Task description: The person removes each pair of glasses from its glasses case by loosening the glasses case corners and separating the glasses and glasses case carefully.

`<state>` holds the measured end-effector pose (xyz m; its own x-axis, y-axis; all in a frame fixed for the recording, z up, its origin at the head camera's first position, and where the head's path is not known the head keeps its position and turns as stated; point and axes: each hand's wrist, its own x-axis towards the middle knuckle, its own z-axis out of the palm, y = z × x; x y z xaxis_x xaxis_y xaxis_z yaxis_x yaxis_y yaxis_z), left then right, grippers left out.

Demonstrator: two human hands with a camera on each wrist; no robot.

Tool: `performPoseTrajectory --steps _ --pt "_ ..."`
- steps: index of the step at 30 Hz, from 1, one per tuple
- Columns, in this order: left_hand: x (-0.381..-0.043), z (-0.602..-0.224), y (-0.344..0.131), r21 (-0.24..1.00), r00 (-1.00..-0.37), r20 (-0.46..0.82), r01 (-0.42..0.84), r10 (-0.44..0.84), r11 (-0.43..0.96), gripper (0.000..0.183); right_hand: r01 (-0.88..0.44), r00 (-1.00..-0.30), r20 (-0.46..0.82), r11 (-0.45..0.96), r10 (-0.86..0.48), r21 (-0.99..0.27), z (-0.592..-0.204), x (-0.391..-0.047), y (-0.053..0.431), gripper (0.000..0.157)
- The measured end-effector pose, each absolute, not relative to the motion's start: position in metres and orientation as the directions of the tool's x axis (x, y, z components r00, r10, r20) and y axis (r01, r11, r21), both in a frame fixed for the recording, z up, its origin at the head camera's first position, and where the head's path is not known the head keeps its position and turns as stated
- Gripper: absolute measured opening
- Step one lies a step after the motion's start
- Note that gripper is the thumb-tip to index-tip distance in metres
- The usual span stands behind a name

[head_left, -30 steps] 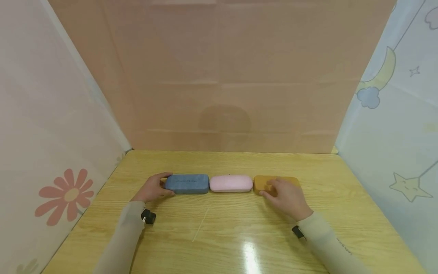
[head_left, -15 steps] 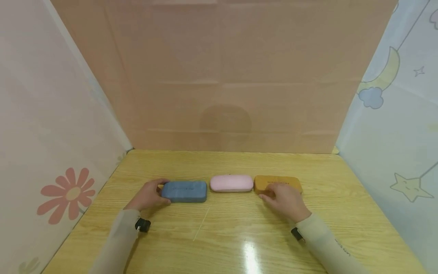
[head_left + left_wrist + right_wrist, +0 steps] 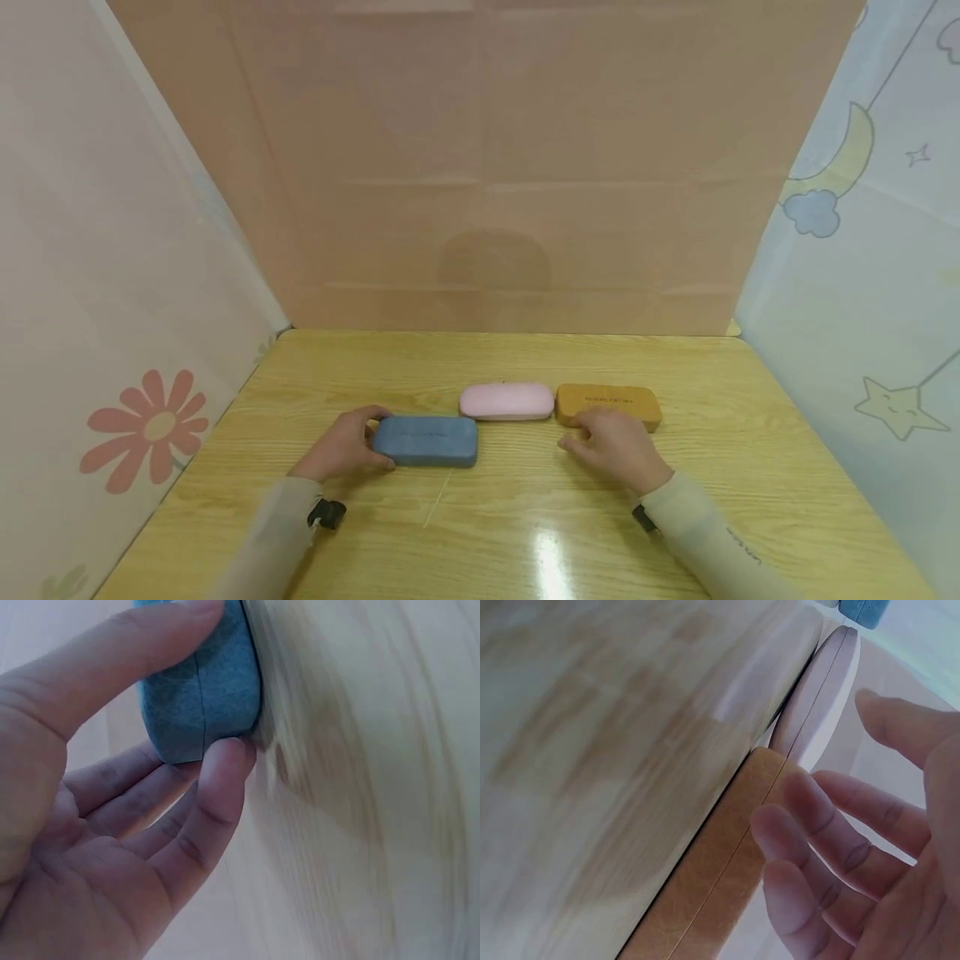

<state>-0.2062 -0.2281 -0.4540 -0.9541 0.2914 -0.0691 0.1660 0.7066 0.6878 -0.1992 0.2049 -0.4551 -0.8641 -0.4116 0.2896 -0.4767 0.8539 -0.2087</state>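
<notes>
A blue glasses case is gripped at its left end by my left hand. The left wrist view shows the thumb on one side of the blue case and the fingers at the other. A pink glasses case lies behind it, in the middle of the table. To its right rests an orange glasses case. My right hand is at the front of the orange case, fingers loosely bent and thumb apart. In the right wrist view its fingertips are close to the orange case; contact is hard to tell.
All three cases rest on or just over a wooden table. A brown sheet stands behind the table. Patterned white panels flank it on the left and right.
My left hand has brought the blue case from beside the pink one toward me, then rightward, so it now sits in front. My right hand has drawn slightly back from the orange case.
</notes>
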Motion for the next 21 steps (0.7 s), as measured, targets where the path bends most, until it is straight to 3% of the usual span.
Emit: performPoseTrajectory --steps 7,14,21 --pt "-0.202 -0.457 -0.199 0.682 -0.941 -0.013 0.238 0.337 0.692 0.073 -0.485 -0.868 0.256 0.836 -0.425 -0.258 -0.455 -0.195 0.201 0.032" --pt "-0.196 -0.455 -0.162 0.688 -0.952 0.002 0.223 0.305 0.691 0.07 -0.486 -0.874 0.158 0.83 -0.46 -0.273 -0.452 -0.19 0.193 0.055" --pt "-0.197 -0.461 -0.132 0.708 -0.924 0.027 0.288 0.382 0.645 0.067 -0.492 -0.868 0.111 0.806 -0.485 -0.329 -0.451 -0.186 0.189 0.076"
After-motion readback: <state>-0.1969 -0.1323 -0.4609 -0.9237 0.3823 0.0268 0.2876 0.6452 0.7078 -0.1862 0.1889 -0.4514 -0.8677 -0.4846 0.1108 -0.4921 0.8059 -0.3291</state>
